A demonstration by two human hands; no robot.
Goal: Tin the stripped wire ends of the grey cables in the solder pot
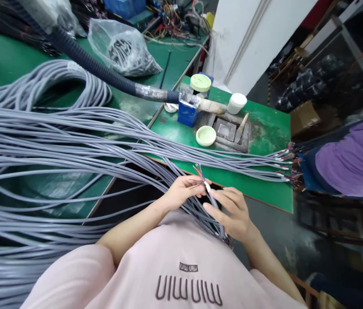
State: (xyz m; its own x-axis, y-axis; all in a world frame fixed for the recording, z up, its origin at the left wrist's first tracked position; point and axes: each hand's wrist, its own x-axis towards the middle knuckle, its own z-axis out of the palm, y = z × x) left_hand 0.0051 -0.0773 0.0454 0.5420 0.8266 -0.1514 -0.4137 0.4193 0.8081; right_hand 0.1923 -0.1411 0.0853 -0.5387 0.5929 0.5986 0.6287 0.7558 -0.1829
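Observation:
A grey multi-core cable [213, 198] comes up in front of my chest, with a white sleeve [207, 186] near its stripped end. Thin coloured wires [198, 170] fan out above that sleeve. My left hand [184, 189] pinches some of these wires between thumb and fingers; a couple of dark strands stick out across the fingertips. On the other side, my right hand [233, 212] has its thumb and fingers around the cable just below the sleeve. More grey cables [155, 171] run beneath both hands, and several stripped ends [292, 165] lie at the board's right edge.
A soldering pot [226, 128] stands on the green board [265, 128] among a pale green dish [206, 135], a white tub [237, 103] and a black extraction hose [104, 73]. Coiled cable [49, 81] and a plastic bag [123, 47] lie left. Someone in purple [355, 159] is at right.

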